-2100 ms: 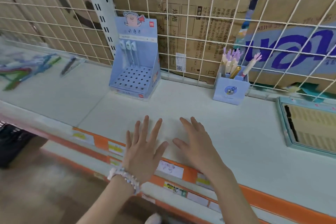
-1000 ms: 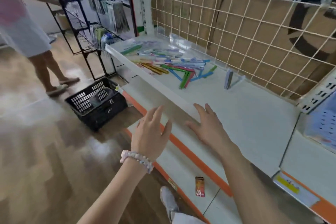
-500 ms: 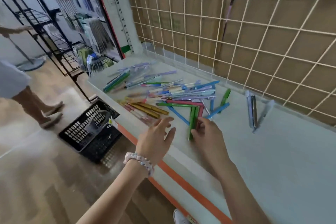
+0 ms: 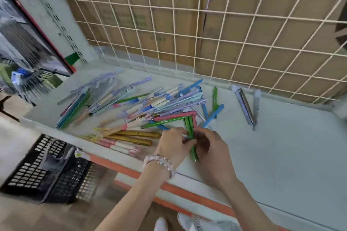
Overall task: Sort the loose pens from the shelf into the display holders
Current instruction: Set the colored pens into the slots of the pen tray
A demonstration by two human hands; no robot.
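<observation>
From the head camera, both forearms reach up from the bottom edge and meet over the front of the white shelf (image 4: pixel 281 155). The left hand (image 4: pixel 173 143), with a pale pink beaded bracelet (image 4: pixel 159 162) at its wrist, lies knuckles up with its fingers curled in toward the right hand. The right hand (image 4: pixel 212 148) comes in from the lower right, its fingers bent around a pair of green pens (image 4: pixel 190 133) that lie side by side and run roughly front to back. Both hands pinch these pens near their middle; the lower ends stick out below the fingers toward the shelf's front edge.

The loose pens (image 4: pixel 131 110) lie in a wide scatter on the left half of the shelf, just beyond the hands: blue, lilac, pink, green and a few gold ones near the front. A pink pen (image 4: pixel 174 116) lies crosswise, touching the top of the green pair. A few grey-blue pens (image 4: pixel 246 107) lie apart to the right, near the wire grid (image 4: pixel 225 43).

Behind the grid stand cardboard boxes (image 4: pixel 131 15) with faint green printing, too blurred to read. A black plastic basket (image 4: pixel 45 172) sits on the floor at lower left. The orange strip (image 4: pixel 187 194) along the shelf front shows no legible label.
</observation>
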